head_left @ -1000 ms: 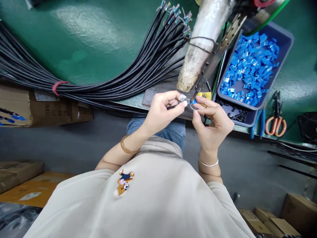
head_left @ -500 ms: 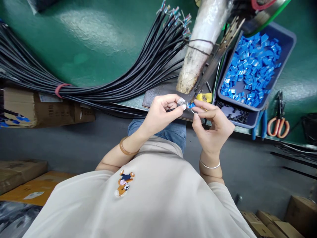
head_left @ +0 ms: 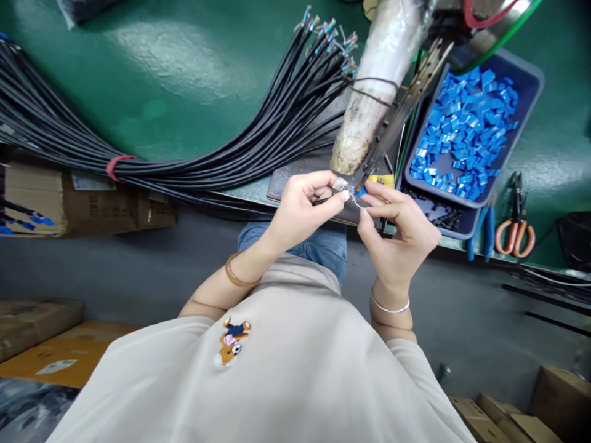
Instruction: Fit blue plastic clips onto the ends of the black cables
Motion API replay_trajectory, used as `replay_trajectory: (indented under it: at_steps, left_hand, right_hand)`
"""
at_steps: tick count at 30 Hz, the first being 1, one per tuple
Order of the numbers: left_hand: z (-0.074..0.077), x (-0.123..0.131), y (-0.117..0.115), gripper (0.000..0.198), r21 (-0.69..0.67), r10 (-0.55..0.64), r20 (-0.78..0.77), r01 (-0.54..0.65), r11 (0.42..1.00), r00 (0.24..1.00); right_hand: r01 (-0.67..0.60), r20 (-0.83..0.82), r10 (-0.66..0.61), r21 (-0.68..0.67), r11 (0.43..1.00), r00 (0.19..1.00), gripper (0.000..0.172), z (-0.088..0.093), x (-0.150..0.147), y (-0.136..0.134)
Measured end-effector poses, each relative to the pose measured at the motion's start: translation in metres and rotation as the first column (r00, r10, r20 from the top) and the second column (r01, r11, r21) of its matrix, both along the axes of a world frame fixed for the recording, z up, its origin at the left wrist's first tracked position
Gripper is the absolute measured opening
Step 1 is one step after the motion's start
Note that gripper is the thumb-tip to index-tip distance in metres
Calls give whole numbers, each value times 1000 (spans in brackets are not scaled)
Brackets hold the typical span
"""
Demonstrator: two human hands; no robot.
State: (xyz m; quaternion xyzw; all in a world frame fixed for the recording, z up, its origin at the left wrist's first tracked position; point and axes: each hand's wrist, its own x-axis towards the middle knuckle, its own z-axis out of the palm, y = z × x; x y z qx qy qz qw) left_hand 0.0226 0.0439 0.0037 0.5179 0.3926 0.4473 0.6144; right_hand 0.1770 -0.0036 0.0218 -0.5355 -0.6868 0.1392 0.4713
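My left hand is closed in a pinch on the end of a black cable, with fingertip coverings on its thumb and forefinger. A small blue connector sits at the cable end, partly hidden by my fingers. My right hand pinches a thin pale wire between thumb and finger; the wire curves toward the joint at the connector. Its upper fingers lie close beside the connector; whether they touch it I cannot tell. Directly above, the narrow tip of a slanted metal tool points down at the joint.
A white wrapped tube hangs over the work. A bundle of black cables with stripped ends lies left. Right are a grey bin of blue connectors, a lower bin of black parts, blue-handled pliers and orange-handled pliers. A yellow block sits behind my right hand.
The thin wire's visible stretch now reaches farther left, up to the joint. The blue connector is more covered by my right fingers. Both hands keep their grip and have barely moved.
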Motion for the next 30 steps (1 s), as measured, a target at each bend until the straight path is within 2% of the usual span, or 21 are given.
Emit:
replay_trajectory:
  at_steps: [5, 11, 19, 30]
  left_hand:
    - [-3, 0, -2, 13, -7, -6, -8, 6, 1000, 1000]
    - [-4, -1, -5, 12, -3, -23, -10, 23, 1000, 1000]
    - [-2, 1, -1, 12, 18, 32, -7, -32, 999, 999]
    - [-6, -1, -4, 13, 36, -9, -36, 10, 999, 999]
  right_hand:
    - [3, -33, -5, -44, 999, 999, 8, -4, 2, -4]
    - [28, 11, -28, -13, 1000, 1000, 7, -4, 2, -7]
    - [19, -15, -19, -13, 1000, 1000, 9, -1, -2, -2]
    - [11, -13, -11, -33, 999, 1000, 7, -4, 2, -4]
